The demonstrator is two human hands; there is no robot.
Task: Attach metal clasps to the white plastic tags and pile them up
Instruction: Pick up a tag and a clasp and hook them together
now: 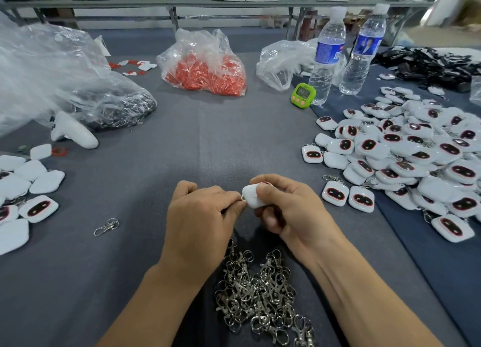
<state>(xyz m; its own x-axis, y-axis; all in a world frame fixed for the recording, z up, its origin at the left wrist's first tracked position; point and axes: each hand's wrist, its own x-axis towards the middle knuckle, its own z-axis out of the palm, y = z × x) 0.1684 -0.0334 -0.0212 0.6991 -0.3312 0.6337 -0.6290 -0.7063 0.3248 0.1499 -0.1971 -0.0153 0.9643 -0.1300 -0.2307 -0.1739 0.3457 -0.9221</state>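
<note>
White tag (251,198) pinched by right grip (283,208); left grip (200,214) pinches its corner, fingertips hidden behind knuckles.

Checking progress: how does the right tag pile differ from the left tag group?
The right tag pile is larger and heaped; the left tag group is small and flatter. The right pile mostly shows dark faces; the left group mostly white backs. Both hold white tags.

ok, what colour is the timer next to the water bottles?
The timer is bright green with pink buttons along its bottom edge; the head view shows it clearly.
</note>
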